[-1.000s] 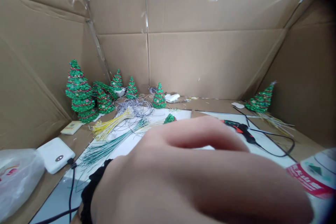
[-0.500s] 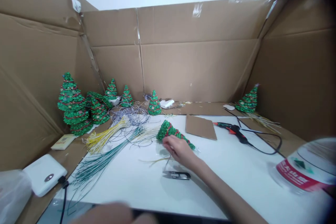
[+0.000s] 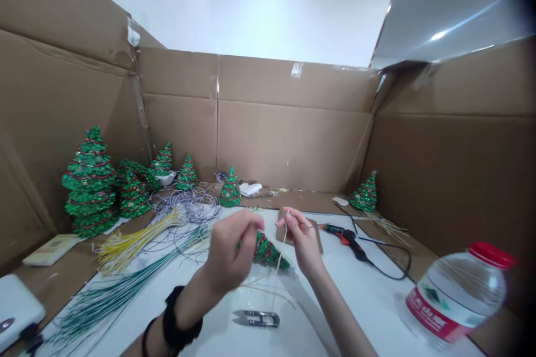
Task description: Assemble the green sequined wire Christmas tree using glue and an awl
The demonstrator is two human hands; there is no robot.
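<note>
My right hand (image 3: 302,237) pinches the upper end of a thin pale strand (image 3: 277,273) that hangs toward the table. A small brownish piece with a thin dark tip shows beside these fingers; its kind is unclear. My left hand (image 3: 234,248), with a black band at the wrist, is raised to the left, fingers curled closed; anything inside them is hidden. Behind the hands a green tinsel Christmas tree (image 3: 268,251) with red trim lies on its side, partly covered by my left hand. Thread snips (image 3: 256,318) lie below the hands, near the strand's lower end.
A glue gun (image 3: 349,241) with its cable lies right of a cardboard piece (image 3: 318,242). A red-capped bottle (image 3: 456,295) stands at the right. Green strands (image 3: 125,284), yellow strands (image 3: 138,240) and tangled wire (image 3: 188,203) lie left, near several upright trees (image 3: 90,184). Cardboard walls surround the table.
My left hand has risen from the bottom edge to beside the tree. My right hand has lifted off the tree with the pale strand. The view has tilted up and turned right.
</note>
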